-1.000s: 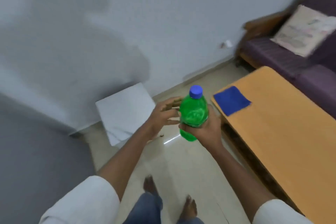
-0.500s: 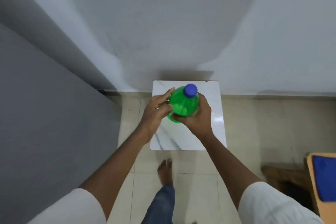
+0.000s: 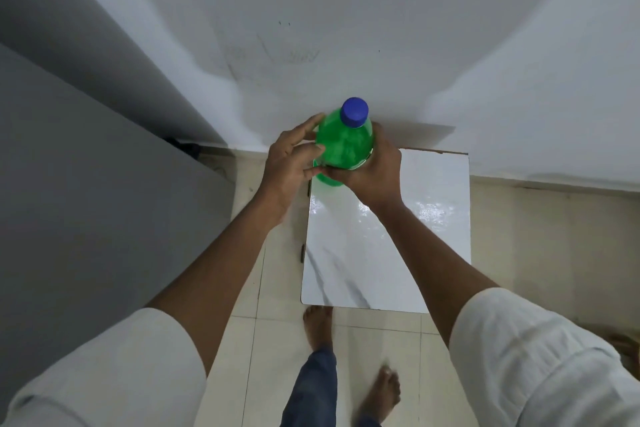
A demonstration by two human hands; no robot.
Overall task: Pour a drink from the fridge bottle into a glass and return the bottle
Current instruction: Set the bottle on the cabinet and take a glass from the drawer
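A green plastic bottle (image 3: 344,146) with a blue cap (image 3: 354,112) is upright in front of my chest, above the far left corner of a small white table. My right hand (image 3: 375,170) wraps around its body from the right and below. My left hand (image 3: 294,159) rests against its left side, thumb and fingers spread on the plastic. The cap is on. No glass is in view.
The white marble-look table (image 3: 388,246) stands against the pale wall (image 3: 346,28). A large grey appliance side (image 3: 86,201) fills the left. Beige floor tiles (image 3: 249,340) and my bare feet are below. A wooden piece shows at the far right edge (image 3: 628,347).
My view has swung left, away from the wooden table and sofa, to the wall and white table. The bottle stays in both hands and has come closer to the wall.
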